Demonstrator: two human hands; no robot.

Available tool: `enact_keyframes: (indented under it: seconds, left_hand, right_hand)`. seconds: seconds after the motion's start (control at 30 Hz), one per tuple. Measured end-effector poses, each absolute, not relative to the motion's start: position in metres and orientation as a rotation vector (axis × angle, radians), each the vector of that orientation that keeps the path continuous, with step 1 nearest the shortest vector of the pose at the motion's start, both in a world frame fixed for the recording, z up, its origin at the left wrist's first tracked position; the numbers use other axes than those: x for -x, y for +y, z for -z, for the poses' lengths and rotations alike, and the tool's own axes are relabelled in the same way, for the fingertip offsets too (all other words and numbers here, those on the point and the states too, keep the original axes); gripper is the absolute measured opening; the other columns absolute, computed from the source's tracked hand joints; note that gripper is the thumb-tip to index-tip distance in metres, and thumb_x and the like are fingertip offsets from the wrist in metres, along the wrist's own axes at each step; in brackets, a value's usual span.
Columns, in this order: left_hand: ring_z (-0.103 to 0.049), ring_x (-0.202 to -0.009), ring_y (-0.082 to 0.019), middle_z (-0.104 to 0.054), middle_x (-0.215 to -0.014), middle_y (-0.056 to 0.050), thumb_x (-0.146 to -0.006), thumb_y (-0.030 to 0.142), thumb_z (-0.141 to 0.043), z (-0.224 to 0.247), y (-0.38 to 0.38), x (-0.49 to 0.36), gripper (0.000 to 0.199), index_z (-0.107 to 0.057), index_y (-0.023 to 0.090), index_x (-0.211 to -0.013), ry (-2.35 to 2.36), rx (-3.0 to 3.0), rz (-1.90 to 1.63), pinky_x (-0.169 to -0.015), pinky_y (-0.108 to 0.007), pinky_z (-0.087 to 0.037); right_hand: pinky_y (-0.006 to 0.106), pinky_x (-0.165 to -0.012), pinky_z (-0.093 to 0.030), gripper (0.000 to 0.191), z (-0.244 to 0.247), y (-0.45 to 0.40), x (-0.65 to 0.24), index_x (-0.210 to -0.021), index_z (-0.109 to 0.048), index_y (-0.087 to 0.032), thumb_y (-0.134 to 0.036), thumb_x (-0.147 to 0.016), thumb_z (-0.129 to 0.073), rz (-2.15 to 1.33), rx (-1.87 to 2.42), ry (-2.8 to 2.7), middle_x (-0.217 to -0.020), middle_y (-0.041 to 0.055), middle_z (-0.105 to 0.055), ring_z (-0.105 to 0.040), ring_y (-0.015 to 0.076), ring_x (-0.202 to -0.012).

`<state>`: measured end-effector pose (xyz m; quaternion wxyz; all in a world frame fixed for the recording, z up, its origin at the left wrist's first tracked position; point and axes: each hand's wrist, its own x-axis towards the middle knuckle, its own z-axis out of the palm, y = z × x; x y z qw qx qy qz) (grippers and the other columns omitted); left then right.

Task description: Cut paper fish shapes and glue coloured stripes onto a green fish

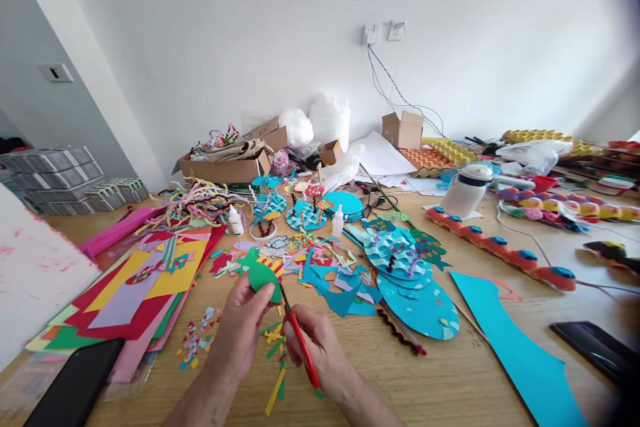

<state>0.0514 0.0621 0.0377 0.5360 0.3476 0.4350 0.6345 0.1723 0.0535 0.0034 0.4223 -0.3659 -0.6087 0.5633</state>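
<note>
My left hand [240, 324] pinches a green paper fish [263, 278] between thumb and fingers, above the middle of the table. Yellow strips show at the fish's upper right edge. In my right hand [317, 344] are red-handled scissors [303, 347], their dark blades pointing up and left against the right side of the fish. Below both hands lie yellow and green paper strips [277, 390]. Small coloured scraps [197, 338] are to the left of my left hand. Beyond the hands, blue paper offcuts [340, 290] and cut-out fish lie in a heap.
Coloured paper sheets [125, 310] and a black phone [75, 384] lie left. Two glue bottles [235, 220] stand behind the heap. Blue decorated discs [420, 304], a large blue sheet [520, 347] and an orange caterpillar-like strip [505, 252] are right. A cardboard box [225, 167] sits behind.
</note>
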Motion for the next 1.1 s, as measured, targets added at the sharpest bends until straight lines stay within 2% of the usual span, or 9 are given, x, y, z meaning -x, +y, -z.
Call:
enact_keyframes:
  seconds: [0.33,0.8,1.1]
  left_hand:
    - [-0.053,-0.06,-0.011,-0.061,-0.064,0.003,-0.061,0.025,-0.071,-0.0364,0.0603,-0.0551,0.016,-0.061,0.017,-0.071,1.039,-0.82,-1.506,-0.058,-0.022,-0.045]
    - [-0.052,-0.056,-0.011,-0.059,-0.061,0.004,-0.059,0.025,-0.071,-0.039,0.0593,-0.0593,0.017,-0.059,0.017,-0.068,1.054,-0.803,-1.501,-0.056,-0.021,-0.043]
    - [-0.051,-0.056,-0.011,-0.059,-0.061,0.004,-0.059,0.026,-0.071,-0.0393,0.0594,-0.0604,0.018,-0.059,0.017,-0.068,1.067,-0.791,-1.502,-0.056,-0.021,-0.043]
  right_hand:
    - [0.018,-0.041,-0.03,0.025,0.0022,0.0547,-0.1721,-0.055,-0.038,-0.02,-0.032,-0.076,-0.044,-1.427,0.953,-1.498,-0.045,-0.007,-0.035,-0.037,0.0078,-0.042]
    - [0.018,-0.038,-0.028,0.037,0.0004,0.054,-0.1729,-0.056,-0.038,-0.02,-0.048,-0.079,-0.047,-1.457,0.904,-1.49,-0.045,-0.0071,-0.036,-0.035,0.0071,-0.04]
    - [0.018,-0.038,-0.027,0.038,0.0014,0.054,-0.1738,-0.057,-0.037,-0.02,-0.049,-0.081,-0.045,-1.447,0.895,-1.498,-0.047,-0.0067,-0.036,-0.035,0.0069,-0.04]
